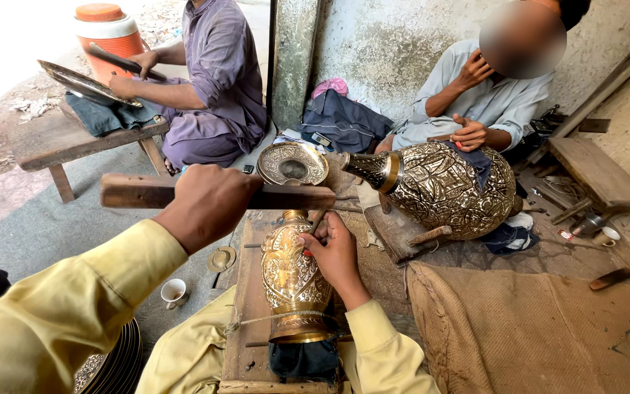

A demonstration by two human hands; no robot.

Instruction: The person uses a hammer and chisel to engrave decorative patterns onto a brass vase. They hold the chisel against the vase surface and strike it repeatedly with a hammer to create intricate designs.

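My left hand is closed around a flat wooden beater, held level above an engraved brass vase. The vase lies on a wooden board with a cord across its foot. Its flared mouth points away from me. My right hand rests against the vase's right side and pinches a thin metal punch, whose tip is on the vase's shoulder below the beater.
A seated person's hand rests on a larger engraved brass vase ahead right. Another person at the back left holds a metal tray and a stick by an orange cooler. A cup, burlap and stacked plates lie nearby.
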